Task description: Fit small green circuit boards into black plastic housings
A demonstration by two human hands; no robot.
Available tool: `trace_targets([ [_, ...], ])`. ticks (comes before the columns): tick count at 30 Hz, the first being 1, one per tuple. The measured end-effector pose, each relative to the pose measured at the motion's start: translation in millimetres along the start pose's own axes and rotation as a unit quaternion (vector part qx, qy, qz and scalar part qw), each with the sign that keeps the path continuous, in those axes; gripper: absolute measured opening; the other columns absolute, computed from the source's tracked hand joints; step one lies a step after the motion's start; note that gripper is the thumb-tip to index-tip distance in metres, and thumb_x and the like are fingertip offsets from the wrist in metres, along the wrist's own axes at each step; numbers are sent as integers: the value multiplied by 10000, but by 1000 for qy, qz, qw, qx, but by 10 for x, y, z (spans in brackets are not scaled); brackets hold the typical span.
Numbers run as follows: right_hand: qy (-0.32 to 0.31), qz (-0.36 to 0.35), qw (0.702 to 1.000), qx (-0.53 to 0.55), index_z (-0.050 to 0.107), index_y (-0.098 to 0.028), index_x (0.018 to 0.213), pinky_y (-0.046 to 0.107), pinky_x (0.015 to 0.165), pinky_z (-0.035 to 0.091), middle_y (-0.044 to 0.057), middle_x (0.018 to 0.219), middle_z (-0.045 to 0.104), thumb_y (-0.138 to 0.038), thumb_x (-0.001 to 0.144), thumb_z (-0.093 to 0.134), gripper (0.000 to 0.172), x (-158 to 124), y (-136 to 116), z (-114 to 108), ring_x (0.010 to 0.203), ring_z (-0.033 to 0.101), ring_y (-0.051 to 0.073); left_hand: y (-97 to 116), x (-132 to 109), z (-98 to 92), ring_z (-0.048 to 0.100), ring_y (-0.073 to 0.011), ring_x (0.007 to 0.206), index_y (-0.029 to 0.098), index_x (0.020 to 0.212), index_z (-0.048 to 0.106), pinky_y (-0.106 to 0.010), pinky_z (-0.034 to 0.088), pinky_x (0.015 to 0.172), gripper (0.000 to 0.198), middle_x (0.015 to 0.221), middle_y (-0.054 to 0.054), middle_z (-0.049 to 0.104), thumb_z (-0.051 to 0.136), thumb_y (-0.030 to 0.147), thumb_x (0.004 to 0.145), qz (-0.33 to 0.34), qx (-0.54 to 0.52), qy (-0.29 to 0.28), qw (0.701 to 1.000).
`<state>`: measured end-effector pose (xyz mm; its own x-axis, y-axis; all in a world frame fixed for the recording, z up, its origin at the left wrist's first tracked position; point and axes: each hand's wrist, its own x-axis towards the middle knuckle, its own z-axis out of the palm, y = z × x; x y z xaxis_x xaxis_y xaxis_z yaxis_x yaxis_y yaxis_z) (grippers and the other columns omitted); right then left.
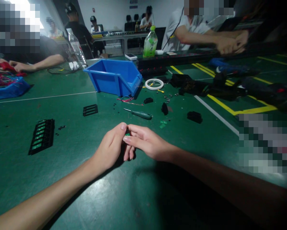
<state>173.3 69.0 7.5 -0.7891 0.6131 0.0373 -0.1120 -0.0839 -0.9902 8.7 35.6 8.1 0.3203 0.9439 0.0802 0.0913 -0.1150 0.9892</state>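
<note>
My left hand (111, 143) and my right hand (149, 140) meet low over the green table, fingertips touching. Between the thumb and index finger of my right hand shows a small green circuit board (127, 135), mostly hidden. The left fingers are closed against the same spot; what exactly they grip is covered. Just beyond the hands lies a screwdriver (141, 114) with a green handle. Small loose green boards (162, 124) are on the table to its right. At the left, a black frame (41, 135) holds several green boards in a row, near an open black frame (90, 110).
A blue bin (107, 81) stands ahead, with thin wires (129, 100), a white tape ring (154, 84) and screws near it. Black parts (194, 116) lie to the right. Bottles (150, 43) stand at the back. Other people's hands (231, 44) work across the table.
</note>
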Motion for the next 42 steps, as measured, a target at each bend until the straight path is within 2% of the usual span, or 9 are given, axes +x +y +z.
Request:
trace_targets([
  [6, 2, 0, 1000, 0, 555, -125, 1211, 249, 590, 550, 18, 749, 685, -432, 1024, 593, 361, -5, -15, 4, 623, 695, 143, 2, 8, 0, 608, -133, 497, 177, 814, 573, -262, 469, 603, 515, 526, 20, 614, 286, 485, 1111, 8, 6, 5, 1000],
  [14, 1, -4, 1000, -1, 546, -118, 1227, 236, 588, 550, 22, 763, 684, -281, 1051, 525, 241, 3, 2, 5, 628, 700, 136, 5, -2, 2, 600, -126, 488, 181, 843, 565, -261, 480, 607, 490, 532, 27, 616, 271, 459, 1118, 2, 4, 1, 1000],
  [21, -2, -1, 1000, 1, 548, -120, 1222, 239, 591, 551, 23, 775, 683, -329, 1044, 553, 274, 1, 3, -1, 635, 704, 140, 13, -5, 4, 603, -122, 492, 182, 856, 560, -257, 482, 594, 483, 525, 30, 612, 265, 457, 1120, -1, 1, -1, 1000],
  [28, 0, 1, 1000, -3, 545, -110, 1224, 225, 582, 548, 22, 761, 679, -256, 1046, 510, 233, 0, -8, 7, 619, 698, 130, -22, 0, 5, 614, -121, 508, 182, 847, 552, -254, 496, 619, 479, 520, 36, 603, 270, 454, 1122, 3, -1, -3, 1000],
  [42, -2, -7, 1000, -2, 549, -114, 1226, 228, 584, 554, 24, 764, 684, -260, 1046, 510, 235, -1, 8, 1, 621, 704, 134, -7, 6, 0, 613, -116, 511, 175, 838, 567, -253, 494, 632, 504, 509, 34, 608, 257, 447, 1127, 10, 0, -6, 1000],
])
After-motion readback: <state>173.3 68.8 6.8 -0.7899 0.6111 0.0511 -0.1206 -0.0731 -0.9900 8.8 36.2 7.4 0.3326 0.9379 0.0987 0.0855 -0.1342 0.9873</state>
